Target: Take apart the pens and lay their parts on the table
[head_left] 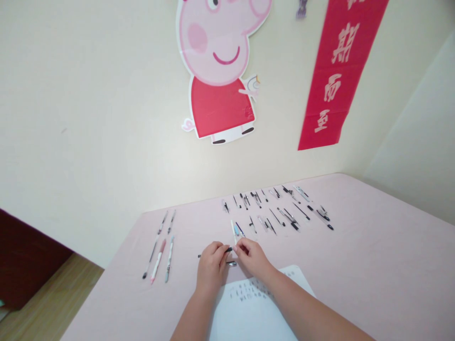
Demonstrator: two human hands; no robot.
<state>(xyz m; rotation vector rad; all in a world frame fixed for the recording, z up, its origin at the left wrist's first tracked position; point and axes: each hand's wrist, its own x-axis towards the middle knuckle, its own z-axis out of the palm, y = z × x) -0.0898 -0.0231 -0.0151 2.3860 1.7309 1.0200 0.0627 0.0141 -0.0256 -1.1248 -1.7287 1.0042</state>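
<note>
My left hand (pixel 212 266) and my right hand (pixel 251 256) meet over the pink table (pixel 355 265), both curled around a thin dark pen part (pixel 229 249). A thin dark rod (pixel 201 256) sticks out to the left of my left hand. Another small dark piece (pixel 232 264) lies just under the fingers. A white sheet of paper (pixel 249 308) with handwriting lies below my hands. A white and a blue pen (pixel 235 229) lie just beyond my fingers.
Several assembled pens (pixel 158 253) lie in rows at the left of the table. Many loose pen parts (pixel 284 210) are spread at the back near the wall. A cartoon pig cutout (pixel 220 71) and a red banner (pixel 337 71) hang on the wall.
</note>
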